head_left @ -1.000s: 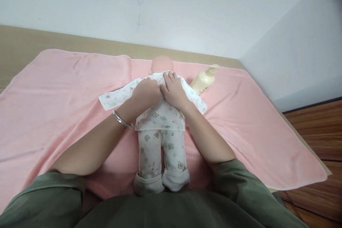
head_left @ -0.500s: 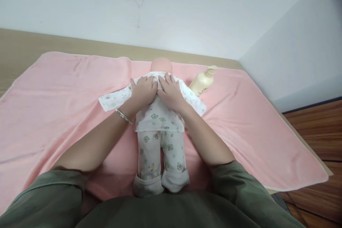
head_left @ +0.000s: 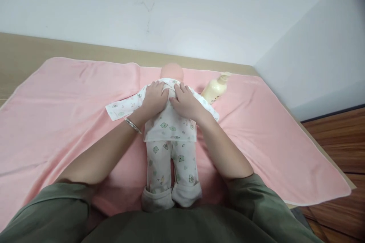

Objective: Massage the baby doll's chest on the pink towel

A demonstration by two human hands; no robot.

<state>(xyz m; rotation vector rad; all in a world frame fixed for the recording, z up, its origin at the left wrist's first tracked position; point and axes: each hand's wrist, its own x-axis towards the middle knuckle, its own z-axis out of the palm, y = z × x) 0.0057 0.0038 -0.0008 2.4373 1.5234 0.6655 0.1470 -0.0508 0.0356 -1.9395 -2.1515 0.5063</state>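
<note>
A baby doll point(head_left: 172, 71) lies lengthwise before me, its bald head at the far end and no face showing. It wears a white printed top point(head_left: 171, 127) with both sleeves spread out, and matching trousers point(head_left: 159, 163) with turned-up cuffs. My left hand point(head_left: 154, 98) rests flat on the left side of the upper back, fingers stretched toward the head. Opposite it, my right hand point(head_left: 186, 100) lies flat on the right side, thumb pointing inward. A narrow strip of the top shows between the two hands.
Under the doll spreads a pink blanket point(head_left: 265, 133) with folds, over a wooden surface point(head_left: 85, 50). A cream pump bottle point(head_left: 215, 89) leans on its side beside the right sleeve. A white wall point(head_left: 199, 15) rises behind; dark wood panels point(head_left: 339, 133) stand at the right.
My hands have slid apart from the middle of the doll's upper back, the left one leftward and the right one rightward. The doll and bottle stay in place; the view tilts slightly.
</note>
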